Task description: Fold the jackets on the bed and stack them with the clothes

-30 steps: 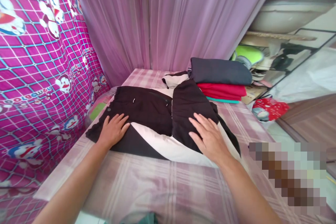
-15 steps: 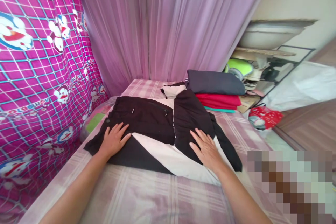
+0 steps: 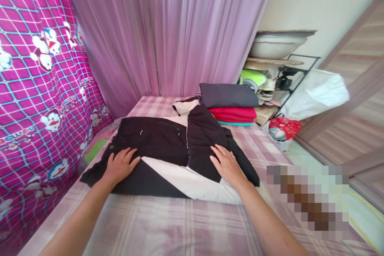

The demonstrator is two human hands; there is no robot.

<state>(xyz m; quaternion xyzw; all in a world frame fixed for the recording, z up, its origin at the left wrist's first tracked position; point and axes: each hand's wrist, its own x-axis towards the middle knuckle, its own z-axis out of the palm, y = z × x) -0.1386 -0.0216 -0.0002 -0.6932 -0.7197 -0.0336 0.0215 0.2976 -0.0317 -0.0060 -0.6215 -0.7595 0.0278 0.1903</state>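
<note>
A black and white jacket (image 3: 159,140) lies partly folded on the bed, with small zip pulls on its black front. One black sleeve-like section crosses its right half, and a white and black end sticks out at the back. My left hand (image 3: 121,166) rests palm down on the jacket's left part, fingers spread. On the right part my right hand (image 3: 228,164) lies flat, its fingers stretched out over the black cloth. Neither hand grips the fabric.
Behind the jacket sits a stack of folded clothes (image 3: 229,95), dark grey over red and teal. The bed wears a plaid sheet (image 3: 144,224). A pink cartoon-print cloth (image 3: 51,100) hangs left, a purple curtain (image 3: 180,28) behind. A rack (image 3: 300,76) stands at the right.
The view has turned slightly to the right, so everything appears further left. Both hands stay flat on the jacket, and its folds look about the same.
</note>
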